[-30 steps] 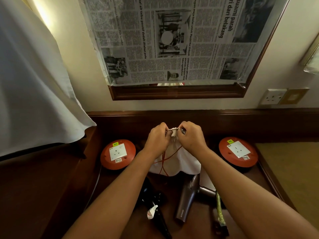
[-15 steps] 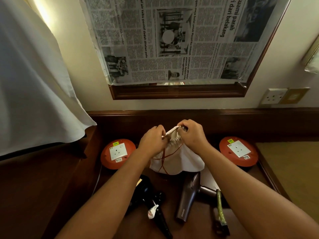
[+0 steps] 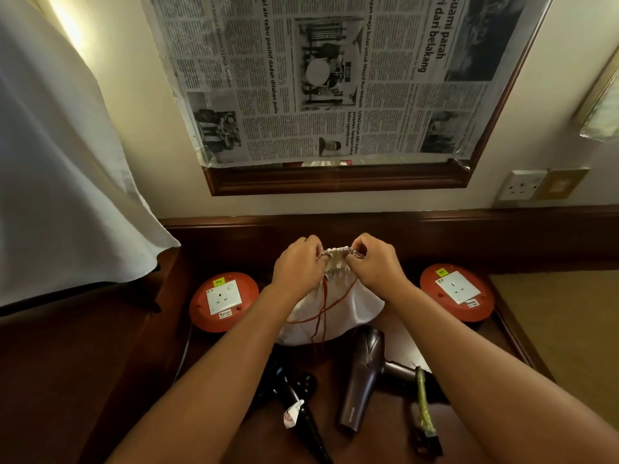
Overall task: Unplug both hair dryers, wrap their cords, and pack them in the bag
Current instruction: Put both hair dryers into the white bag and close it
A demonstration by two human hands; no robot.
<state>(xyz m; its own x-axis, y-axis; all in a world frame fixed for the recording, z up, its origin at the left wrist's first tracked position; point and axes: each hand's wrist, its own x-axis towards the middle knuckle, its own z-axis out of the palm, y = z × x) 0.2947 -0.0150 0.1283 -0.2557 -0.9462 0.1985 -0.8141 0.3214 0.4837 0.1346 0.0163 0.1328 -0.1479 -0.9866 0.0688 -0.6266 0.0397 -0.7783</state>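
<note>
— So, where do we have our hands?

— Both are up at the far middle of the desk (image 3: pixel 385 437). Our left hand (image 3: pixel 298 266) and our right hand (image 3: pixel 376 262) each pinch the gathered mouth of the white drawstring bag (image 3: pixel 348 306), fingers closed tight on the puckered rim, which stretches between them with a narrow gap showing.

— And the bag itself?

— It hangs from our grip and bulges out below, its bottom resting on the desk. Thin red drawstrings (image 3: pixel 323 316) trail down its front and cross each other.

— Where are the dryers?

— Both lie on the desk, near us, outside the bag. The grey hair dryer (image 3: pixel 363 376) is to the right, just near of the bag, barrel pointing toward us, handle sticking out to the right. Beside that handle we see a cord bundle wrapped in yellow-green (image 3: pixel 422 403) with a dark plug (image 3: pixel 428 445) at its near end. The black hair dryer (image 3: pixel 301 420) lies to the left, partly under our left forearm, with a small white tag (image 3: pixel 292 413) on it.

— Anything around them?

— A round orange socket unit (image 3: pixel 223 301) sits left of the bag and another orange socket unit (image 3: pixel 457 291) right of it; no plug is in either faceplate. A newspaper (image 3: pixel 335 75) covers the framed mirror on the wall, and a white curtain (image 3: pixel 57 155) hangs at far left.
</note>
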